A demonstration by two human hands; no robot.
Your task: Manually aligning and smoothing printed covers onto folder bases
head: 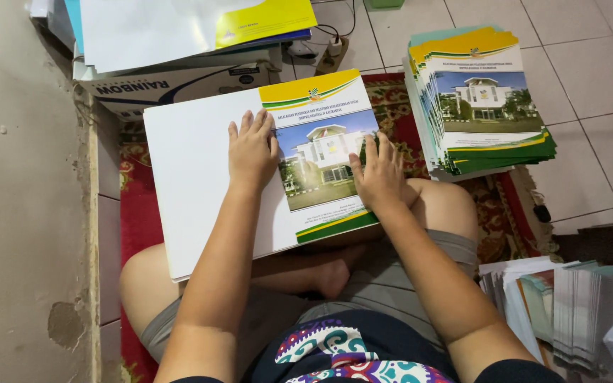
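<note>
Printed cover sheet resting across lap and crossed legs, white half to the left, photo half to the right; left hand flat on it near the centre fold line, right hand flat on the photo half, fingers spread, neither hand gripping anything. Likely light, thin glossy card: flexes easily, slick under palms, creases if pinched, so best held by opposite edges. Further out, stack of matching covers on tiled floor.
</note>
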